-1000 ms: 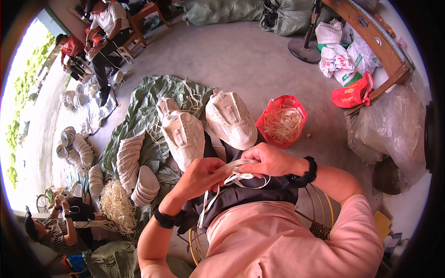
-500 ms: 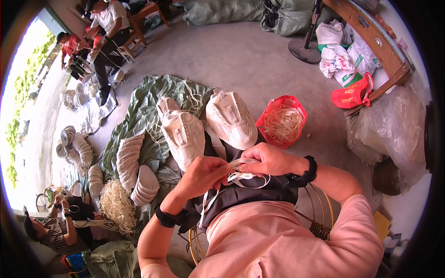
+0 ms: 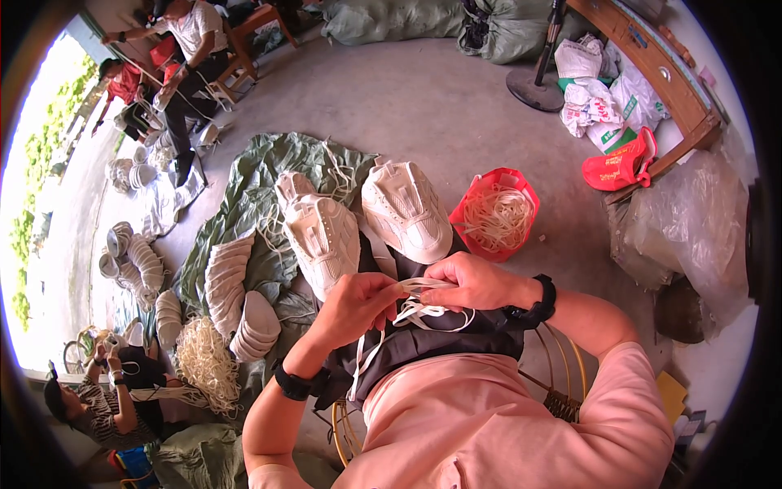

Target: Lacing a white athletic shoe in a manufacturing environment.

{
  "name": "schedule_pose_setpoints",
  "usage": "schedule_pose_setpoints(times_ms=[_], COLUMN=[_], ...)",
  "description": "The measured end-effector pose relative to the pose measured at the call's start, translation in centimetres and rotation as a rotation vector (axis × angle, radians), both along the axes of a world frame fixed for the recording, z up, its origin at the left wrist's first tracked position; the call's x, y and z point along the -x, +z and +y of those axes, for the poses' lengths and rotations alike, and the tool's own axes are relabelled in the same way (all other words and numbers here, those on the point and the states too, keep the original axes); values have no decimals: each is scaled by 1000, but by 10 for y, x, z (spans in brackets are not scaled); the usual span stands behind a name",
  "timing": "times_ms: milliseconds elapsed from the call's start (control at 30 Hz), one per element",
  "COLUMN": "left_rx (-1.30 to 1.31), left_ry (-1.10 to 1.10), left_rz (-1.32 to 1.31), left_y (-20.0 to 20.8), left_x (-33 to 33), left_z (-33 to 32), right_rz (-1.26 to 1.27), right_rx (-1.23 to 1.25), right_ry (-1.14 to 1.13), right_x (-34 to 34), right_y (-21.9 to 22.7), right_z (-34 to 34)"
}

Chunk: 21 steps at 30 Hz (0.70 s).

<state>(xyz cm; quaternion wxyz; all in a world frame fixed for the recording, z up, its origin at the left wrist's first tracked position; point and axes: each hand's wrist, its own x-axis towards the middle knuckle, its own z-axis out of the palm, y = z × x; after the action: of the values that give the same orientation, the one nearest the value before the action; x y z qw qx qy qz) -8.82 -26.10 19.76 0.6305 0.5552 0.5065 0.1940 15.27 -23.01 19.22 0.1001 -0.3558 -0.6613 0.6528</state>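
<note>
Over my lap, white shoelaces [image 3: 419,312] run between my two hands, with loops and a loose end hanging down onto dark cloth. My left hand [image 3: 362,303] pinches a lace between thumb and fingers. Facing it, my right hand [image 3: 468,281] is closed on the same laces. Just beyond my hands are two white sneakers, a left one [image 3: 326,240] and a right one [image 3: 407,208], toes toward me. A red container [image 3: 533,220] right of them holds a tangle of white laces [image 3: 495,216].
Stacked white shoe uppers [image 3: 224,281] and a heap of laces [image 3: 208,363] lie to the left by a green sheet [image 3: 252,175]. Co-workers [image 3: 195,41] sit at far left. A stand base [image 3: 535,90], bags [image 3: 590,106] and a wooden table [image 3: 684,106] are at far right.
My hands stay nearly still, with the laces between them shifting slightly. At far left, a co-worker's arm has stretched outward.
</note>
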Motion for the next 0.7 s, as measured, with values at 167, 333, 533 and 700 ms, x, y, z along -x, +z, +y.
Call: schedule_pose_setpoints(times_ms=[167, 333, 533, 700], left_rx=[-15, -21, -20, -8], left_ry=[-17, -19, -26, -25], left_rz=[7, -13, -12, -21], left_y=[4, 1, 3, 0], left_x=[-4, -3, -6, -7], left_z=[1, 0, -1, -3], right_rz=[-18, -1, 0, -16], right_rx=[-2, -6, -14, -10], right_ry=[3, -5, -26, -11], right_x=[1, 3, 6, 7], right_y=[-2, -3, -6, -6], right_z=[0, -1, -3, -3])
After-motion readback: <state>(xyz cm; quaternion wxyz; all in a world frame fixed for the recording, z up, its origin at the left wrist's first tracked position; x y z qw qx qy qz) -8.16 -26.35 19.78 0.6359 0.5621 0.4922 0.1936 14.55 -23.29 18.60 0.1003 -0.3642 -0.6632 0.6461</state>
